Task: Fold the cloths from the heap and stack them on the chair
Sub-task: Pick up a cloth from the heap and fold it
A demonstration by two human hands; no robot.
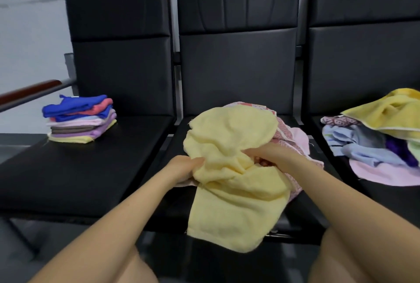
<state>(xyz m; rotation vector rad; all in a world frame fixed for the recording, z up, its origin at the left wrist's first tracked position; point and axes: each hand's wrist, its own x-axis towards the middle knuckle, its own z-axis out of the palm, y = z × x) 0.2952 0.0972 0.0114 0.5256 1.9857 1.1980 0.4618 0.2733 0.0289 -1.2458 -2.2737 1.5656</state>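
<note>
A pale yellow cloth [234, 169] lies crumpled over the middle chair [238, 73], its lower end hanging past the seat's front edge. My left hand [181, 169] grips its left side. My right hand [270, 157] is tucked into its folds on the right and grips it. Under it lies a pink patterned cloth [293, 139]. On the left chair [95, 164] stands a stack of folded cloths [81, 119], blue on top. The heap of unfolded cloths [377, 139] lies on the right chair, with a brighter yellow cloth on top.
Three black padded chairs stand in a row against a pale wall. A dark red armrest [29, 91] runs along the far left. My knees show at the bottom edge.
</note>
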